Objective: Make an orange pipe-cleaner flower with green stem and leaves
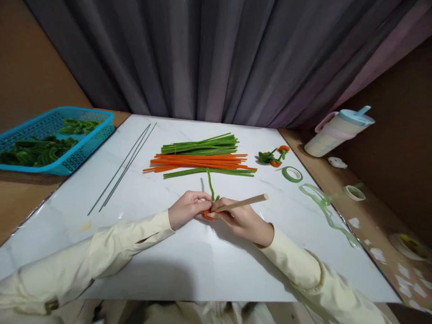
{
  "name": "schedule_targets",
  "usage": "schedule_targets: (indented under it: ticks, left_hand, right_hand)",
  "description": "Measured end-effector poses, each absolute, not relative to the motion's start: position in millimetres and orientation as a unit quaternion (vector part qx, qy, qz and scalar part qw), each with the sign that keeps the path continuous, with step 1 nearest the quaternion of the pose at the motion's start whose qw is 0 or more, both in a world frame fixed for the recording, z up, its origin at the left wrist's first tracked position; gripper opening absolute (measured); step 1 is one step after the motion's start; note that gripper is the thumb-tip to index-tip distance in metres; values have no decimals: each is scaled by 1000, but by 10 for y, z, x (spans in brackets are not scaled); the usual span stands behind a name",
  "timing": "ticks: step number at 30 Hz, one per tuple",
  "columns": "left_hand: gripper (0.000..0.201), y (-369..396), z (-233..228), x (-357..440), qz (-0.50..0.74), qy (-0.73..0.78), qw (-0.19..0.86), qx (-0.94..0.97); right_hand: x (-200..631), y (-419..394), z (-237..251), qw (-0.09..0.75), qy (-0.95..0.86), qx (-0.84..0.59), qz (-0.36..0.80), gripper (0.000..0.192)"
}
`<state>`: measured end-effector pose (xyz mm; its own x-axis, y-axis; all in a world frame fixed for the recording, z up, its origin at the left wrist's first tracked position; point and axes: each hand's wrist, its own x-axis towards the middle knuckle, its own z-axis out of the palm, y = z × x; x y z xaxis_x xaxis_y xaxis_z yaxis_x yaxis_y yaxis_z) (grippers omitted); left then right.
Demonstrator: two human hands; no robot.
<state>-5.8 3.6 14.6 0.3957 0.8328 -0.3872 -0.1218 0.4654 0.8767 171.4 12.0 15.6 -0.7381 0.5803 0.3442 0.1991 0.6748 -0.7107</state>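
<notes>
My left hand (pixel 191 208) pinches a small orange fuzzy piece (pixel 208 215) made of pipe cleaner, partly covered by my fingers. A green pipe cleaner (pixel 210 184) sticks up from it, with a shorter green end beside it. My right hand (pixel 243 223) is closed round a thin wooden stick (pixel 248 202), which points up to the right; its lower tip is at the orange piece, hidden by my fingers. Just beyond my hands lie a few loose green pipe cleaners (pixel 232 170), a bundle of orange pipe cleaners (pixel 202 160) and a green bundle (pixel 202 145).
Thin dark wires (pixel 126 162) lie left, near a blue basket (pixel 79 155) of green fuzzy leaves (pixel 43 150). On the right are finished-looking orange and green pieces (pixel 275 156), green tape (pixel 292 174), a translucent ribbon (pixel 326 207), another roll (pixel 354 193) and a tumbler (pixel 337 130).
</notes>
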Motion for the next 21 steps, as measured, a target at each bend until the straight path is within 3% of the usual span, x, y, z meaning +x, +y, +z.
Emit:
schedule_targets:
  ticks: [9,21]
  left_hand:
    - [10,47,162,-39,320,437,744,390]
    - [18,60,136,-51,311,445,742,393]
  right_hand:
    - [1692,79,102,287,-890,-234,268,8]
    - [1665,29,64,296,-886,-258,245,5]
